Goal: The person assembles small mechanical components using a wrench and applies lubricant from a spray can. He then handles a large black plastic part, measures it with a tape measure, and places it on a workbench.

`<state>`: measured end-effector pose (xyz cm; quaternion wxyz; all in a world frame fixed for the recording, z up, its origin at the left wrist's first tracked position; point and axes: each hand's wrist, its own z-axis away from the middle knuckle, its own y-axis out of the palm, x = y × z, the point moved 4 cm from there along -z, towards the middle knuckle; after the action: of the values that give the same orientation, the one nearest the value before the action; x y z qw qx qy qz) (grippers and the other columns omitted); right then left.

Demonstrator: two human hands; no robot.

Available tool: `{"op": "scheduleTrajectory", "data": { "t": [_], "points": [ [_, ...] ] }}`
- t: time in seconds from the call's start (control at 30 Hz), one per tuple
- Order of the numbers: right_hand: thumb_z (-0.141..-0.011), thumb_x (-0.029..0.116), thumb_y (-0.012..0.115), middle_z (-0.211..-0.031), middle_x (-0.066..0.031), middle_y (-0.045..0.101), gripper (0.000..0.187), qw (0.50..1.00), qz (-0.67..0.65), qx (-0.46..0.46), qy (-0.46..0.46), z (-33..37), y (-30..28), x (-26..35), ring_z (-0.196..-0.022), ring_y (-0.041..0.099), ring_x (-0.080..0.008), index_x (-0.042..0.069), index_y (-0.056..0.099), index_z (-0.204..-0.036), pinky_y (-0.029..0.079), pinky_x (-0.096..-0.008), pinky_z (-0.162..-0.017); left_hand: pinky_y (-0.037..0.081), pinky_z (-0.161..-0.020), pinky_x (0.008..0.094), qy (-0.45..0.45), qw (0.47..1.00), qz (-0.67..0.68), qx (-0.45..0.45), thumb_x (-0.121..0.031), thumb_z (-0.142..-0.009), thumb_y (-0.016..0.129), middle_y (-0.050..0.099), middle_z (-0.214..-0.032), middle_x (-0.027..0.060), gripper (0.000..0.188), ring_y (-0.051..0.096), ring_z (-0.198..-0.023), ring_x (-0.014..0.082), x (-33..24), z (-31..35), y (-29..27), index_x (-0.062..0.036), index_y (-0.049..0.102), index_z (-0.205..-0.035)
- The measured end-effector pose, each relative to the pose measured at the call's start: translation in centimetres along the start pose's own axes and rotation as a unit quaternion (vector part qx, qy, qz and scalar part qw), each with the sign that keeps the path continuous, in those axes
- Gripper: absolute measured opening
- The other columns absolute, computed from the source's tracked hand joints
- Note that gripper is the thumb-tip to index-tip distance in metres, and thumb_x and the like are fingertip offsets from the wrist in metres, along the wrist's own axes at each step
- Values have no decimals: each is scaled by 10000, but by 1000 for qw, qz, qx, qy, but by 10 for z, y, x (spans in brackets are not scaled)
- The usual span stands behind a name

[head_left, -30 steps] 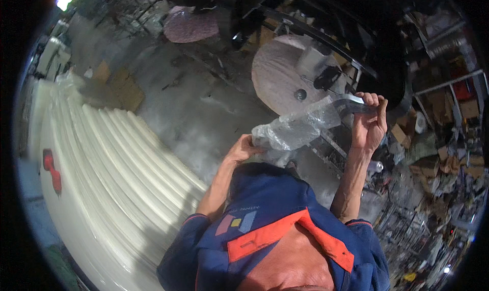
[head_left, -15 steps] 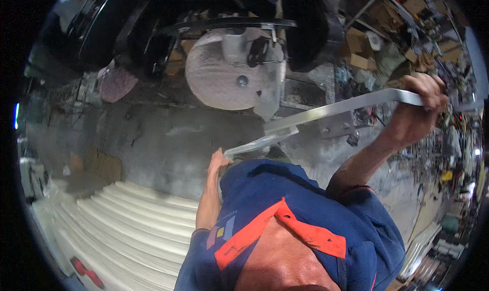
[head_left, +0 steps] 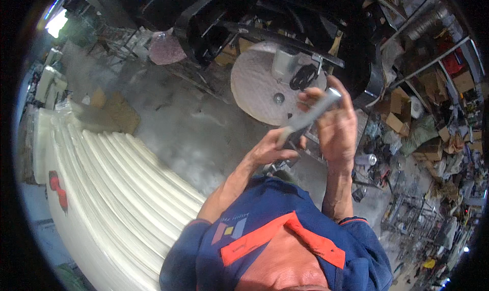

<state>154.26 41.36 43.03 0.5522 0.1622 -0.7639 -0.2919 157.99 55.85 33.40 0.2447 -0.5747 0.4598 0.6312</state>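
A silvery metal bar (head_left: 311, 114) slants up in front of my chest, seen nearly end-on and partly blurred. My left hand (head_left: 272, 149) is closed round its lower part, the thumb reaching across. Beside the upper end is my right hand (head_left: 337, 130), palm toward the bar and fingers apart. Some of its fingers pass behind the metal; whether they touch it I cannot tell. Beyond both hands stands a large round, pale, wrapped disc (head_left: 254, 90) with a grey hub, and a black wheel-like part (head_left: 304, 77) in front of it.
Long cream-white ribbed pieces (head_left: 127, 179) fill the lower left, with a red object (head_left: 58, 191) on them. Dark machinery (head_left: 285, 16) looms at the top. Cartons (head_left: 398, 110) and shelf clutter crowd the right, and a flattened brown sheet (head_left: 120, 112) lies on the grey floor.
The bar has swung from lying across me to pointing up toward me. My right hand has come inward from the far right and its fingers have spread; my left hand has moved up and rightward.
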Motion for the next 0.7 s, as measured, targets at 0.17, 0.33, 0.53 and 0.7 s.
{"op": "scheduleTrajectory", "data": {
  "t": [0.17, 0.33, 0.53, 0.7],
  "points": [
    [-631, 251, 943, -1490, -301, 439, 1164, 870, 450, 200, 25, 19, 22, -56, -1407, 441, -426, -31, 277, -1544, 394, -469, -1157, 546, -950, 355, 114, 926, 224, -281, -288, -1044, 550, 676, -1159, 95, 464, 664, -1075, 204, -6, 20, -33, 2, 502, -1403],
    [-652, 128, 880, -1354, -291, 569, 1098, 852, 509, 124, 20, 12, 16, -74, -1251, 602, -353, 13, 277, -1562, 494, -416, -1045, 528, -1020, 376, 147, 930, 160, -298, -434, -1036, 552, 601, -1351, 151, 646, 623, -1175, 200, -40, -3, -49, -23, 375, -1501],
    [-748, -2, 785, -1230, -114, 644, 681, 829, 530, 158, -79, -108, -16, -45, -1097, 626, -226, -26, 525, -1377, 519, -356, -949, 433, -1098, 420, 175, 874, -207, -404, -221, -888, 788, 455, -1513, 214, 924, 448, -1400, 295, -123, 72, -113, 7, 224, -1584],
    [-777, 221, 867, -1128, -185, 669, 827, 714, 694, 66, -66, -238, -83, -58, -943, 633, -215, -125, 468, -1413, 517, -311, -858, 589, -831, 340, 255, 716, -120, -639, -144, -882, 766, 640, -1307, 190, 623, 695, -1056, 245, -175, 280, -231, 40, 497, -1412]
  ]
}}
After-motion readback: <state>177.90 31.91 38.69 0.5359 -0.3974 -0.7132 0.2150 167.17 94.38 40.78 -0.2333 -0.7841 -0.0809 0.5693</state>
